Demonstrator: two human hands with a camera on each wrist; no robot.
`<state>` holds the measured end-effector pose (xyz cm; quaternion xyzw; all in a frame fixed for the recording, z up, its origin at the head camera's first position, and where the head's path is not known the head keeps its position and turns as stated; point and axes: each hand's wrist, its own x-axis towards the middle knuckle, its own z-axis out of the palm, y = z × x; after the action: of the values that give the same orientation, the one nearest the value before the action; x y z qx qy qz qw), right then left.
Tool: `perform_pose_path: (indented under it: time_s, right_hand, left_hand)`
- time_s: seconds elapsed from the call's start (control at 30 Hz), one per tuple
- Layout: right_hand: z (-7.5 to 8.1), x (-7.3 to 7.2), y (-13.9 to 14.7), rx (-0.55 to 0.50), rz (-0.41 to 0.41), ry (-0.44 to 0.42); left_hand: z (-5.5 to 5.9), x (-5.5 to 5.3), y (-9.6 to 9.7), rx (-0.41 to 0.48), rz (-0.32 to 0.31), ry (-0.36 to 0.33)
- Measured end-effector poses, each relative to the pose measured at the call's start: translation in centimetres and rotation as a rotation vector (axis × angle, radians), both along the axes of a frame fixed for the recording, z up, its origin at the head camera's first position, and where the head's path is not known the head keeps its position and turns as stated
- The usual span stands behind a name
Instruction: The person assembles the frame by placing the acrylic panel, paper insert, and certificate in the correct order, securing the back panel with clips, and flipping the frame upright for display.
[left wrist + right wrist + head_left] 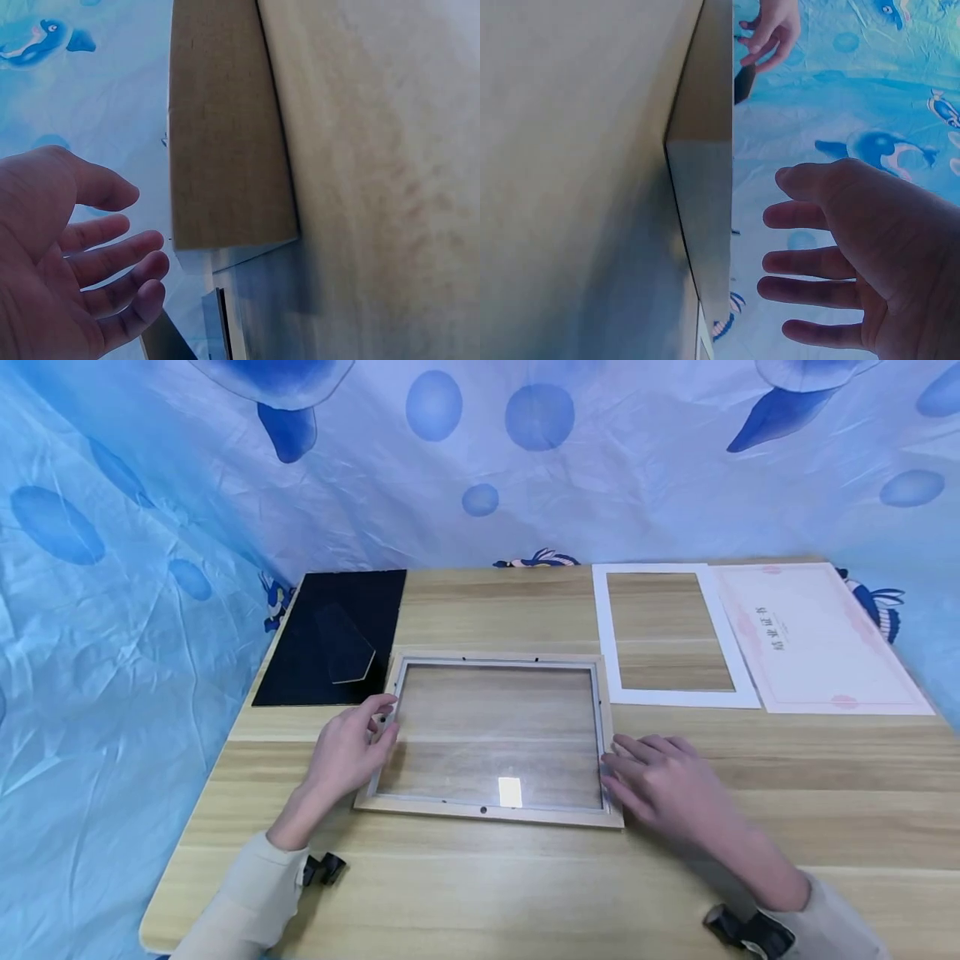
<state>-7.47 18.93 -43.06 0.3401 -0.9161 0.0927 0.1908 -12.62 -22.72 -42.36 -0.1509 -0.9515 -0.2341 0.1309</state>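
Note:
A light wooden picture frame (420,810) lies flat on the table, with small dark tabs along its inner edges. Clear glass (495,727) fills it and reflects a bright square. My left hand (348,747) is by the frame's left side, thumb and fingers apart. At the right side is my right hand (667,781), fingertips at the frame's edge. The left wrist view shows loosely bent fingers (120,259) beside the frame's side (232,135), gripping nothing. Nearly straight fingers (810,292) appear in the right wrist view, holding nothing beside the frame (705,172).
A black backing board (288,635) with a stand flap (352,652) lies at the back left of the wooden table (487,893). At the back right are a white mat border (652,697) and a pink-edged certificate sheet (832,643). Blue patterned cloth (375,502) hangs behind.

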Motion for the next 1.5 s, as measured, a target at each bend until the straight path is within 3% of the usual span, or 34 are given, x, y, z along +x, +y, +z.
perform_pose_path:
  time_s: [0.27, 0.53, 0.83, 1.07, 1.5]
  right_hand:
    - [0.6, -1.8, 1.4, -0.024, -0.065, 0.054]
    - [0.7, -3.4, 3.1, -0.021, -0.145, 0.053]
    - [0.4, -4.5, 4.6, -0.025, -0.166, 0.058]
    - [0.0, -5.8, 5.7, -0.038, -0.202, -0.012]
    - [-0.8, -8.0, 7.5, -0.001, -0.298, -0.232]
  left_hand:
    - [-0.1, -0.4, 0.1, 0.003, 0.003, -0.014]
    - [0.1, -0.8, 0.3, 0.001, -0.002, -0.011]
    - [0.3, -1.5, 0.7, -0.014, -0.02, -0.012]
    - [0.3, -1.6, 0.8, -0.005, -0.026, -0.004]
    - [-0.3, -1.9, 0.9, -0.008, -0.034, 0.037]
